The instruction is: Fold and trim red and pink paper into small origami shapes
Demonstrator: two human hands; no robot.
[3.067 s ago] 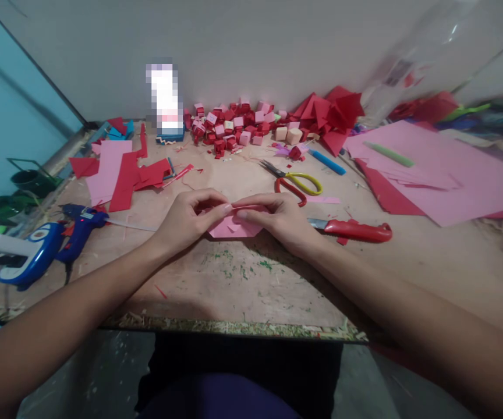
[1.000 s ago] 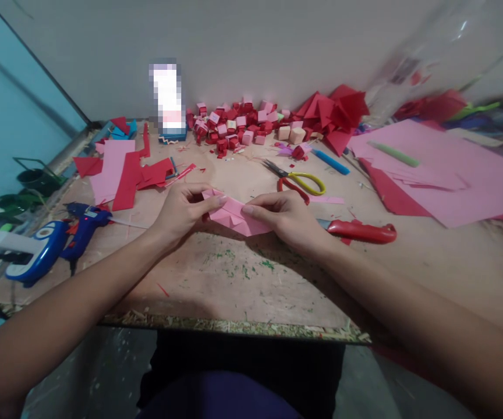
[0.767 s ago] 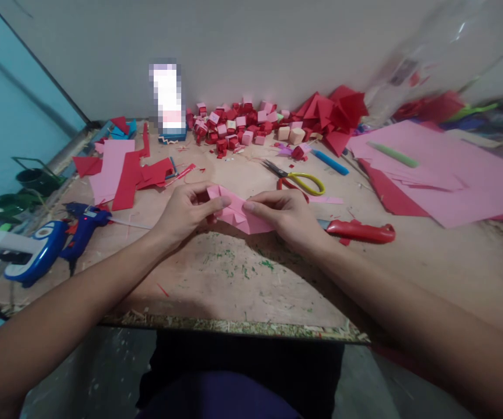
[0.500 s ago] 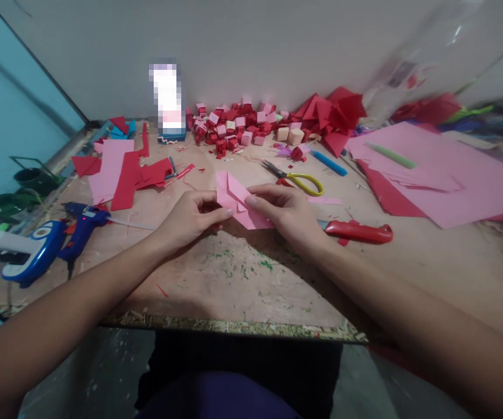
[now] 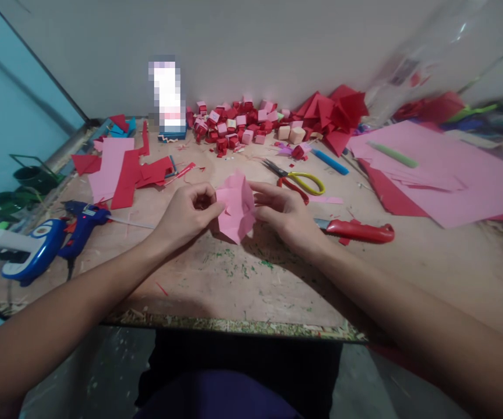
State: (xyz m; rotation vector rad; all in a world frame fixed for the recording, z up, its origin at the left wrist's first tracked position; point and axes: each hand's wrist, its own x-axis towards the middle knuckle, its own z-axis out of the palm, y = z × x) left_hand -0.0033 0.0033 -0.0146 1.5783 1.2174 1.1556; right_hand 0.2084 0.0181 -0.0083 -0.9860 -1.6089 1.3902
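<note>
A creased piece of pink paper [image 5: 234, 206], with raised folds, is held up just above the table between my hands. My left hand [image 5: 187, 214] pinches its left edge between thumb and curled fingers. At the right edge, my right hand [image 5: 283, 216] grips the paper with thumb and fingertips, partly hidden behind the fold. Scissors [image 5: 299, 180] with one yellow and one red handle lie just beyond my right hand. A red-handled cutter knife [image 5: 360, 231] rests to the right of that wrist, its blade end partly hidden by it.
Small red and pink paper cubes [image 5: 234, 123] are heaped along the wall beside folded red paper [image 5: 334, 113]. A blue glue gun [image 5: 81, 224] lies at left near paper scraps [image 5: 123, 180]. Large pink sheets [image 5: 465, 174] cover the right side. A lit phone [image 5: 167, 93] stands at the back.
The pink paper has gone from flatter and slanted to more upright and opened out, its folds standing up. My right hand has shifted its grip to the paper's right edge.
</note>
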